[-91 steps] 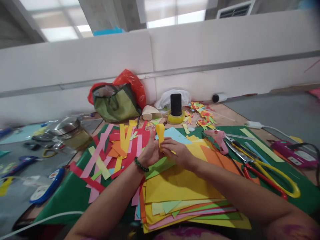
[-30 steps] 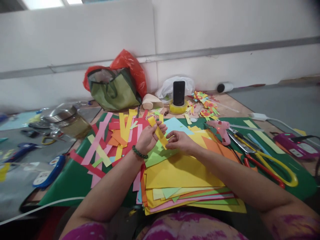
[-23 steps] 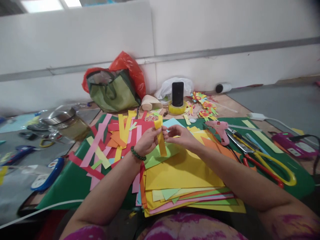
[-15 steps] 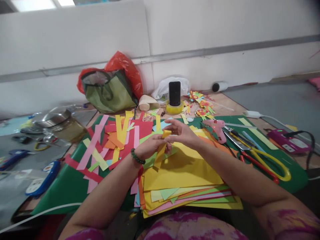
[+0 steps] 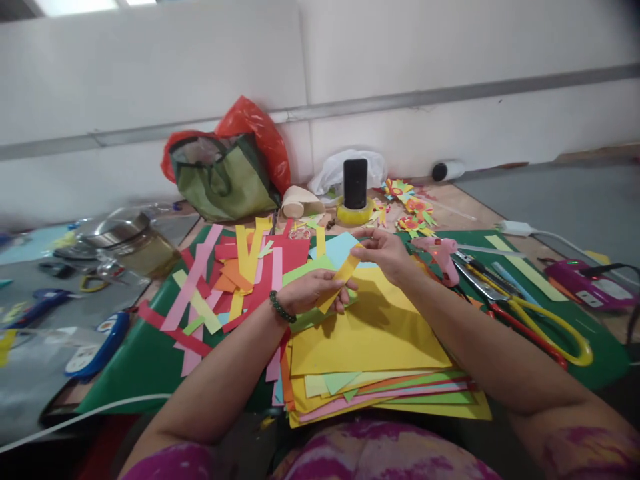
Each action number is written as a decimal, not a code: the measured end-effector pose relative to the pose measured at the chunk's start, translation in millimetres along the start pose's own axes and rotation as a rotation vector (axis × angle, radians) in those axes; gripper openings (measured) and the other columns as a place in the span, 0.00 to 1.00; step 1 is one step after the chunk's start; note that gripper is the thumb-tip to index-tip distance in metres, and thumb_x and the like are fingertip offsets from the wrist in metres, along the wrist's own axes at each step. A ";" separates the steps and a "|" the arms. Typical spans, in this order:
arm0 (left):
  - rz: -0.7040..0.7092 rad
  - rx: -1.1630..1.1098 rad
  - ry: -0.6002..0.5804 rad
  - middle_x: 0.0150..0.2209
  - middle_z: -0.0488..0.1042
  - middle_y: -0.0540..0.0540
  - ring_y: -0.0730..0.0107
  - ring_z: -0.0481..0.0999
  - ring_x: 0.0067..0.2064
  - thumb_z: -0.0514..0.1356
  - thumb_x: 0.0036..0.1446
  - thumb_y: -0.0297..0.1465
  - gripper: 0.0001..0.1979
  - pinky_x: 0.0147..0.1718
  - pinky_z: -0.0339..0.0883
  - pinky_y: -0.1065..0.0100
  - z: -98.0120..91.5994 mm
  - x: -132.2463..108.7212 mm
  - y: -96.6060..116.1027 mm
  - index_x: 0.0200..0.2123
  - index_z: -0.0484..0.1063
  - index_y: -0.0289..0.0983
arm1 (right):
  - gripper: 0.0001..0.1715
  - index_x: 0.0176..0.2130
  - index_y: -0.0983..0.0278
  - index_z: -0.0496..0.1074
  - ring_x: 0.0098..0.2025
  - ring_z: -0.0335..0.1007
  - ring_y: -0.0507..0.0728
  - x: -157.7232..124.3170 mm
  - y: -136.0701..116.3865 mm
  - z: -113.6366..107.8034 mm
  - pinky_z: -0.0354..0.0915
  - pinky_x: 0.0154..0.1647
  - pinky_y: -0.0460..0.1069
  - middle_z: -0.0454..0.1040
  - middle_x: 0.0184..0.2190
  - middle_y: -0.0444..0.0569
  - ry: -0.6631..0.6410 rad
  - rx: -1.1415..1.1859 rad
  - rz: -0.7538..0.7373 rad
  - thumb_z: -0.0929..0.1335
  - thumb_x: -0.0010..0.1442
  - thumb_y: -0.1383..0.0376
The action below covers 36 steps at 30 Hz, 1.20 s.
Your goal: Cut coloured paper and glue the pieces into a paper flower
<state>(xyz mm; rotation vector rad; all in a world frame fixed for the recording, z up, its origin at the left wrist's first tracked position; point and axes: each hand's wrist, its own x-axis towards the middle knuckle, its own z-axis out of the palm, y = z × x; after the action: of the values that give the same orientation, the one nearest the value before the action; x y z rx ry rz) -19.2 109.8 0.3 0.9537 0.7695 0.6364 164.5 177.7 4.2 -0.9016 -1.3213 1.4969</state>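
- Left hand point(image 5: 316, 291): thumb laid over the yellow strip point(image 5: 347, 266), fingers beneath it; grip narrow, strip held between them.
- Right hand point(image 5: 385, 255): thumb and a finger pinch the upper end of the same strip; remaining fingers loosely curved.
- Strip position: raised above the paper stack point(image 5: 370, 343), slanting from its upper end at the right hand to its lower end just below the left hand. Whether it is folded: cannot tell.
- Left wrist carries a dark green beaded bracelet point(image 5: 283, 307).
- Stack: broad yellow sheet uppermost at the near side; edges in orange, pink, green and pale yellow show below it. A light green sheet point(image 5: 304, 321) lies partly under the left hand; a light blue sheet point(image 5: 336, 247) lies beyond the hands.
- Left of the stack, on the green mat point(image 5: 113, 367): loose strips in pink, red and yellow, some crossing, with a pink strip point(image 5: 193, 277) among them.
- Right of the stack: pink glue gun point(image 5: 444, 252) on its side; near it, large scissors point(image 5: 550, 328), one handle red, the other yellow.
- Beyond the mat: phone point(image 5: 355, 181) upright at a yellow tape roll point(image 5: 353, 213); paper flowers point(image 5: 418, 212) to the right of it.
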 end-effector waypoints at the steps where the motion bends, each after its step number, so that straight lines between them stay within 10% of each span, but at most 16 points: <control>1: 0.000 0.013 0.003 0.26 0.74 0.46 0.73 0.73 0.24 0.68 0.50 0.38 0.19 0.25 0.63 0.71 0.5 -0.4 0.7 0.39 0.75 0.28 | 0.30 0.37 0.64 0.71 0.24 0.69 0.50 1.5 -0.8 -2.0 0.64 0.29 0.47 0.73 0.20 0.39 0.020 0.007 0.008 0.79 0.33 0.60; 15: -0.017 0.267 0.069 0.25 0.73 0.47 0.78 0.69 0.21 0.68 0.48 0.42 0.19 0.21 0.63 0.74 -20.0 -7.7 13.7 0.33 0.78 0.30 | 0.26 0.32 0.64 0.73 0.26 0.71 0.49 5.2 -12.7 -10.6 0.67 0.26 0.43 0.75 0.22 0.41 0.048 -0.038 0.094 0.79 0.32 0.59; 29: -0.084 0.182 -0.013 0.37 0.81 0.37 0.61 0.80 0.36 0.68 0.50 0.39 0.21 0.36 0.71 0.66 -9.5 -10.5 17.2 0.43 0.75 0.31 | 0.16 0.37 0.63 0.73 0.27 0.74 0.54 -7.5 -3.6 4.8 0.70 0.30 0.48 0.77 0.23 0.43 0.001 -0.292 -0.301 0.72 0.48 0.58; 36: 0.030 0.221 0.056 0.21 0.73 0.48 0.76 0.70 0.20 0.65 0.52 0.44 0.19 0.21 0.62 0.74 -1.5 -5.6 12.8 0.32 0.75 0.31 | 0.09 0.35 0.63 0.72 0.34 0.78 0.57 -9.3 -5.3 16.2 0.71 0.35 0.49 0.78 0.26 0.45 -0.035 -0.405 -0.381 0.71 0.52 0.63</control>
<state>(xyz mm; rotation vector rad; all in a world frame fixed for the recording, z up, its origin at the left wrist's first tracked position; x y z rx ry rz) -25.5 111.9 12.7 1.1545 0.8895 0.6148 153.1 163.8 11.5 -0.8128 -1.7475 0.9723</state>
